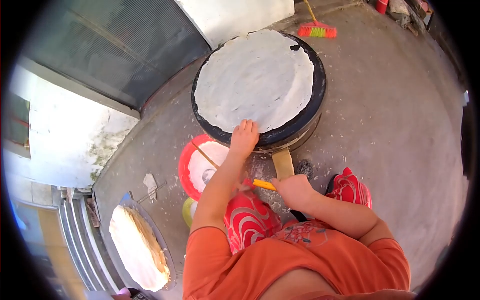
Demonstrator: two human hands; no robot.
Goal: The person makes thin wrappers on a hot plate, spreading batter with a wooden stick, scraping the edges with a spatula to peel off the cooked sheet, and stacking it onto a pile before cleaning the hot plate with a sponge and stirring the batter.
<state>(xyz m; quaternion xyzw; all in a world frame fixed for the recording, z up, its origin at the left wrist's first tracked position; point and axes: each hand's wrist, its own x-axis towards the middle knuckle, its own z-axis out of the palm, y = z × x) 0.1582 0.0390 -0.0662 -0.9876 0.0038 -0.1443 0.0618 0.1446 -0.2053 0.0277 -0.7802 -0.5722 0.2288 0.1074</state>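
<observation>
A large, thin white pancake (255,80) covers most of a round black griddle (318,95). My left hand (245,136) is at the pancake's near edge, its fingers bent together over the rim of the dough; the fingertips seem to pinch it. Close to my body, my right hand (295,192) is closed around a yellow tool (264,185) with a narrow, flat shape, pointing left. What kind of tool it is cannot be made out. Below the griddle's near side, a pale wooden board (283,164) sticks out toward my right hand.
Left of the griddle stands a red basin (186,167) of white batter with a stick (205,154) in it. A stack of finished pancakes (135,245) lies on a round tray at lower left. A broom (317,30) rests beyond the griddle, near a wall (235,17).
</observation>
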